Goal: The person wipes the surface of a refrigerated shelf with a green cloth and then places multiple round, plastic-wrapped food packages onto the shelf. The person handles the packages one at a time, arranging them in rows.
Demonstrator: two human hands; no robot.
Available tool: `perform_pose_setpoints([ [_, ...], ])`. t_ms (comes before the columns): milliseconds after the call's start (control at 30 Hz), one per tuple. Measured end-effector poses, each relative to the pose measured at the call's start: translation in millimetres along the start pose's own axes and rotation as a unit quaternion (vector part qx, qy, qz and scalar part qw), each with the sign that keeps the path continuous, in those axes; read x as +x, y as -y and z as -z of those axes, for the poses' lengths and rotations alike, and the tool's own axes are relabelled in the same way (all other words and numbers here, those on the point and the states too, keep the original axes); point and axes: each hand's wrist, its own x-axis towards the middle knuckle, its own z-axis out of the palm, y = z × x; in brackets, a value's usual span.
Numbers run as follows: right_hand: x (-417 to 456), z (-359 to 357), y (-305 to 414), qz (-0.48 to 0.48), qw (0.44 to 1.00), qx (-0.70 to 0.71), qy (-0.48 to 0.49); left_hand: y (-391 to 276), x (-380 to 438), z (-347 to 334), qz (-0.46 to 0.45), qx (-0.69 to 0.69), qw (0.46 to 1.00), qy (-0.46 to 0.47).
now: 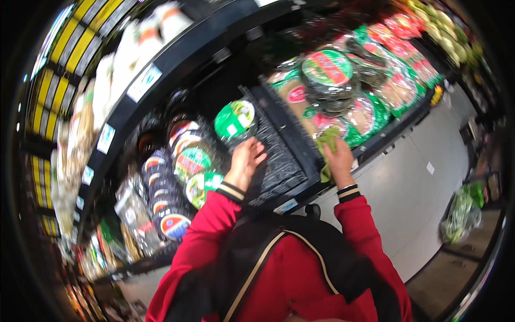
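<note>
My left hand [245, 161] reaches over the black slatted shelf surface [277, 161], fingers apart, just below a round package with a green label [235, 118]; whether its fingertips touch the package I cannot tell. A green cloth [328, 149] is gripped in my right hand [339, 161] at the front edge of the neighbouring shelf section. Behind the cloth lie plastic-wrapped packages with green and pink print [366, 114]. On them stands a stack of dark round packages, the top one with a green and red label [327, 67].
Rows of round labelled packages [175, 226] stand to the left, beside clear plastic bags [134, 213]. An upper shelf edge with price tags [145, 82] curves above them. A dark divider [283, 116] separates the sections. Bagged green vegetables [460, 217] are at the far right, beyond the floor [410, 193].
</note>
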Motion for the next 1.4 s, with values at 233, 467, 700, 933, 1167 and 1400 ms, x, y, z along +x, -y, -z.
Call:
perform_pose_setpoints([
  [233,3,-1,-7,0.016,0.999,-0.037,0.000,0,-9,15,0.008,-0.043,0.995,-0.087],
  [467,5,0,-6,0.006,1.000,-0.021,0.002,-4,59,10,-0.021,-0.116,0.964,-0.237],
  [700,-8,-14,-25,0.186,0.974,-0.114,-0.054,12,129,72,-0.120,-0.061,0.967,-0.216],
  [933,-5,-2,8,-0.002,0.999,-0.040,-0.019,-18,132,74,-0.052,-0.098,0.990,-0.091],
  [1167,-2,8,7,-0.017,0.998,-0.054,-0.002,-33,107,46,-0.033,-0.074,0.992,-0.099],
  [1400,-2,5,8,-0.003,0.999,-0.036,-0.012,-51,77,44,-0.100,-0.199,0.972,-0.076],
])
